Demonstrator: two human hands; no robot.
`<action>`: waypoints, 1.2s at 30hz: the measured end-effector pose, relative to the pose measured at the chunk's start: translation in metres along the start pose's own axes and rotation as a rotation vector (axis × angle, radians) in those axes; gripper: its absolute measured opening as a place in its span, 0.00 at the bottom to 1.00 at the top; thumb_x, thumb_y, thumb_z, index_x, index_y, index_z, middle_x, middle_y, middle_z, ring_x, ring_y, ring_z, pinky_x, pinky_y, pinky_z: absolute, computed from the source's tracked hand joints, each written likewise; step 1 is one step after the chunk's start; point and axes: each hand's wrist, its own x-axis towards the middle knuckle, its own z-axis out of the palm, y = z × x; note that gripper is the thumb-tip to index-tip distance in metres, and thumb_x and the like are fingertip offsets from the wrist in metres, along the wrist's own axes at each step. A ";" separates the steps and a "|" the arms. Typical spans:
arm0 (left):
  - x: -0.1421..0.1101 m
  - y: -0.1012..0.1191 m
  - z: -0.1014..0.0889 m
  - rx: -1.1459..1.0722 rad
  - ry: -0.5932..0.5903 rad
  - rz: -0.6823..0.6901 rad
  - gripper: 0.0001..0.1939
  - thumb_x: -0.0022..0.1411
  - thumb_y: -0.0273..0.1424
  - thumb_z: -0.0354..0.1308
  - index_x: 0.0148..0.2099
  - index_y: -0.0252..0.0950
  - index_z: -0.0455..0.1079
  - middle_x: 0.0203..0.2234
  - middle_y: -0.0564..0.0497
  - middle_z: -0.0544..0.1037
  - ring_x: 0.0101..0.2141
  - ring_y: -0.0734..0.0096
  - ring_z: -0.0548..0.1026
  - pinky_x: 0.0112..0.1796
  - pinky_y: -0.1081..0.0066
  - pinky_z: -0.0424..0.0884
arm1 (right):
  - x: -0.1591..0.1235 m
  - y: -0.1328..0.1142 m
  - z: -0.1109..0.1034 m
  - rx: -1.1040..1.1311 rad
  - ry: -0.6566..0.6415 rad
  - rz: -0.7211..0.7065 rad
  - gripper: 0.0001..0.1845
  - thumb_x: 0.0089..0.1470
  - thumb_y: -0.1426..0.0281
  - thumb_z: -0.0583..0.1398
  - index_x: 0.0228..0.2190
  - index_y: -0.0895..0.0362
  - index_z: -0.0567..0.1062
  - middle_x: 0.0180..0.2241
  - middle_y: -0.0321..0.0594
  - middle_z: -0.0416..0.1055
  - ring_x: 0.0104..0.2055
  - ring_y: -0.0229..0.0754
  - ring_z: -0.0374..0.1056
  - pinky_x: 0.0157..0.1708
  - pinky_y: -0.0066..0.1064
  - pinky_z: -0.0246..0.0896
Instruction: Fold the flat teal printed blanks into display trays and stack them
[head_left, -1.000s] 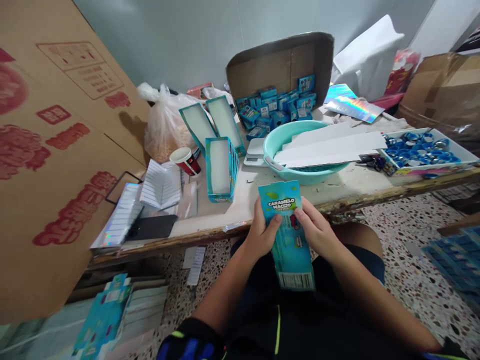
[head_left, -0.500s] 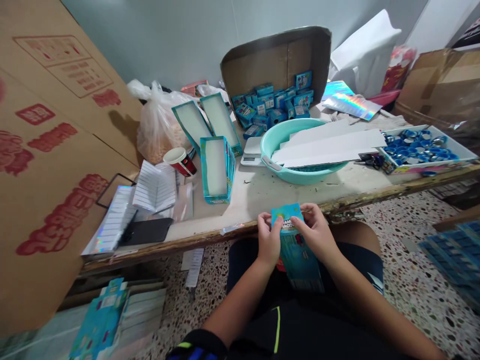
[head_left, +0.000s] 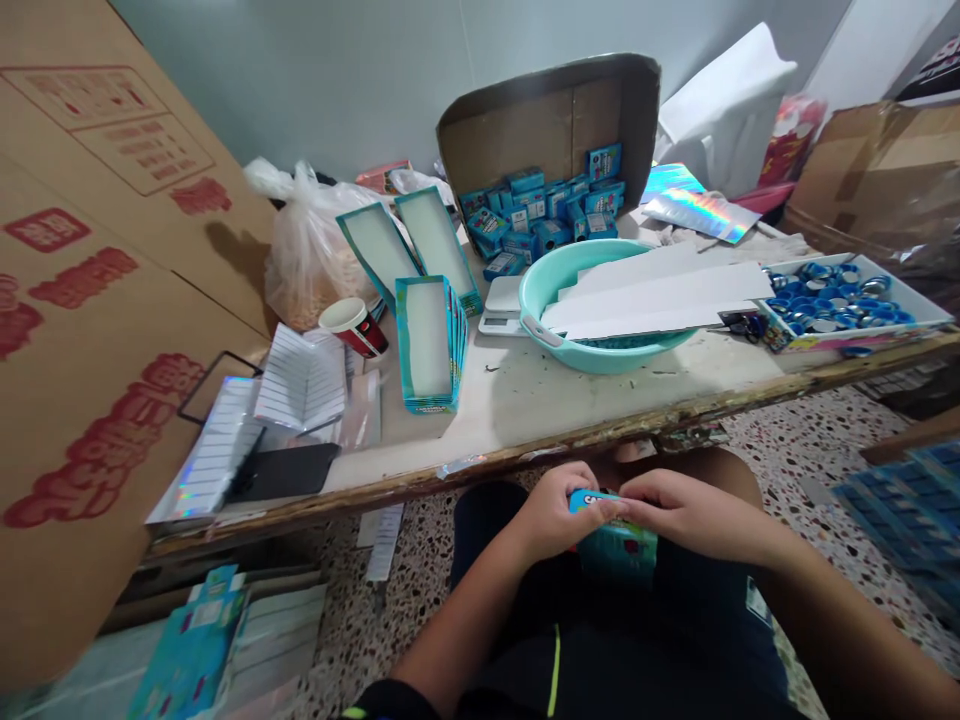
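Over my lap, below the table's front edge, my left hand and my right hand both grip a teal printed carton. The fingers of each hand curl over its top end, which sits folded between them. Most of the carton is hidden by my hands and legs. On the table in front stands a stack of open teal display trays, with two more trays leaning behind it.
A teal basin holds long white card strips. Behind it, a brown box holds several small blue packs. A white tray of blue caps lies right. A cup, phone, plastic bag and big cardboard sheet stand left.
My hands have dropped from table height down to my lap with the carton. The carton, flat and held upright before, now has its top end folded over under my fingers.
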 end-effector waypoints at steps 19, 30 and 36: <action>-0.049 -0.076 0.053 -0.806 0.434 -0.403 0.41 0.56 0.63 0.61 0.63 0.43 0.68 0.59 0.40 0.74 0.60 0.50 0.72 0.65 0.51 0.60 | 0.057 0.057 0.125 0.545 0.106 -0.024 0.15 0.47 0.64 0.65 0.37 0.57 0.75 0.38 0.43 0.78 0.42 0.50 0.75 0.50 0.44 0.69; -0.073 -0.046 -0.026 -0.232 0.348 -0.118 0.33 0.63 0.56 0.59 0.61 0.40 0.62 0.53 0.39 0.75 0.45 0.59 0.79 0.50 0.57 0.74 | 0.019 0.001 0.082 0.088 0.095 -0.158 0.08 0.58 0.65 0.62 0.37 0.56 0.77 0.35 0.42 0.77 0.37 0.46 0.71 0.41 0.37 0.68; -0.009 -0.053 -0.175 0.350 1.272 0.065 0.29 0.57 0.45 0.67 0.55 0.38 0.65 0.50 0.42 0.74 0.50 0.59 0.75 0.50 0.61 0.72 | -0.034 -0.061 0.007 0.332 0.251 -0.454 0.19 0.60 0.58 0.66 0.52 0.47 0.78 0.37 0.40 0.80 0.36 0.47 0.76 0.34 0.34 0.72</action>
